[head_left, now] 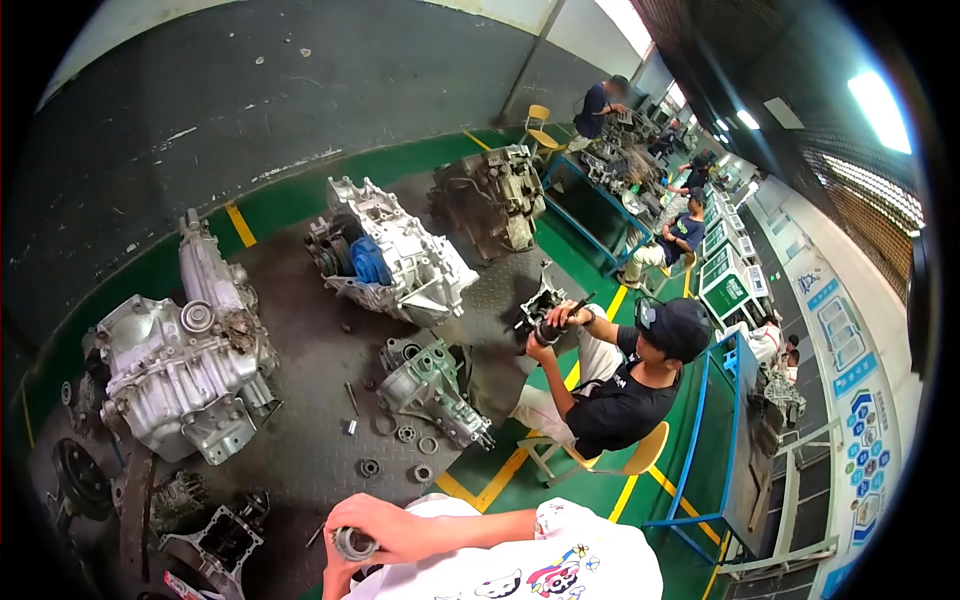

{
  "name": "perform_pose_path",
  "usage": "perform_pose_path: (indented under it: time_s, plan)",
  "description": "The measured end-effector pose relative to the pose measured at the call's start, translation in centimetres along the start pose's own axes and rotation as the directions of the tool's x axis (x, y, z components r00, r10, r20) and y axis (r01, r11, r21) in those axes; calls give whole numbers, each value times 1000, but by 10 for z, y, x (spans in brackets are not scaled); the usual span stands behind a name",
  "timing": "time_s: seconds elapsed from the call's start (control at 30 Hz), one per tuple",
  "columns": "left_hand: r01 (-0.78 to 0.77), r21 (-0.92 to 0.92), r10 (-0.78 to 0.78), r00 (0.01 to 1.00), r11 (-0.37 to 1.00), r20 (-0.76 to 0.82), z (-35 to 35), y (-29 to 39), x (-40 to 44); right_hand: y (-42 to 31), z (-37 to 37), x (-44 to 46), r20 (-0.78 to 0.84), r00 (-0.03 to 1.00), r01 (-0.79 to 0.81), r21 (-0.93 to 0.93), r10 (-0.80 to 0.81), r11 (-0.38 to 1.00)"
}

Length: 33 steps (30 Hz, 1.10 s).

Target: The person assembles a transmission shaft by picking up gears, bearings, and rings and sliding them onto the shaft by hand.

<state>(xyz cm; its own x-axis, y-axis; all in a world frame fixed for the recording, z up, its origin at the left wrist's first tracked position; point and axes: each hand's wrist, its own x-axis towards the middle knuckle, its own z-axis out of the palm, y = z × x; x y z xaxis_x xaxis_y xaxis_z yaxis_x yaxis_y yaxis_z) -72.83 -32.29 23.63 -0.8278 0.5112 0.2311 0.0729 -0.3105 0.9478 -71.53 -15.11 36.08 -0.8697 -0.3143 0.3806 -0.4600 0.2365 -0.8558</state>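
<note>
At the bottom of the head view, my right hand [392, 527] is wrapped over a grey round metal ring part [355, 543] with a hollow centre. My left hand [337, 577], partly cut off by the lower edge, grips the same part from below. Whether it is a bearing or a gear sleeve I cannot tell. Close by on the dark metal tabletop [310, 400] lie a small bearing [370, 468], a toothed ring [422, 473] and a plain ring [428, 445]. An opened gearbox casing [435, 390] rests just beyond them.
A large silver gearbox [185, 370] stands at left, with a split housing [225, 540] near it. Another casing [395, 255] with a blue part sits farther back. Beside me a seated person [630, 390] in black holds a dark cylindrical part. Blue-framed benches [725, 450] stand at right.
</note>
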Motion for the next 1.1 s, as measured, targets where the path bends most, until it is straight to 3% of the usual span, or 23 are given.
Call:
perform_pose_path:
  time_s: [0.07, 0.1, 0.13, 0.2, 0.23, 0.27, 0.33, 0.43, 0.53, 0.63, 0.8, 0.87, 0.93, 1.07, 1.1]
  plan:
    - [157, 47, -146, 970, 986, -193, 0, -38, -16, -2, -9, 1, -95, 992, -73, 65, 79, 995]
    - [-171, 343, 211, 974, 924, -82, 0, -24, -5, 10, -16, 0, -120, 981, -152, 8, 152, 988]
    - [-107, 319, 138, 987, 942, -77, 13, 7, 11, 26, -22, 0, -133, 957, -262, -14, 258, 965]
    - [-46, 187, 76, 985, 981, -157, 16, 6, 7, 104, -16, -24, -180, 908, -400, -97, 379, 911]
    - [-13, 111, 33, 982, 994, -187, 14, 0, 4, 146, -14, -42, -152, 864, -502, -206, 479, 840]
    - [-33, 154, 63, 979, 988, -194, 13, -4, 2, 184, -9, -64, -131, 806, -586, -317, 577, 746]
    - [-73, 240, 124, 971, 968, -205, 11, -7, 3, 242, 6, -102, -104, 722, -647, -450, 684, 615]
    - [-33, 215, 75, 979, 976, -188, 14, 2, 12, 290, 23, -129, 19, 581, -598, -668, 814, 443]
    - [5, 212, 34, 983, 977, -181, 12, -4, 15, 309, 35, -143, 33, 516, -558, -745, 856, 365]
    - [29, 256, 21, 981, 966, -192, 14, -6, 18, 327, 46, -153, -45, 518, -617, -711, 854, 337]
    - [69, 287, 6, 968, 955, -252, 19, -15, 16, 340, 49, -155, -29, 528, -592, -729, 849, 343]
    - [30, 301, 60, 957, 953, -284, 19, -27, 10, 340, 45, -150, -74, 530, -673, -643, 845, 366]
    - [129, 155, -67, 934, 980, -352, 28, -5, 10, 343, 40, -149, -45, 541, -632, -680, 840, 371]
    - [-100, 360, 217, 928, 928, -302, 31, 25, 15, 316, 35, -134, 37, 567, -567, -707, 823, 422]
    - [-159, 343, 260, 927, 926, -272, 29, 28, 16, 314, 37, -128, 78, 638, -557, -641, 766, 529]
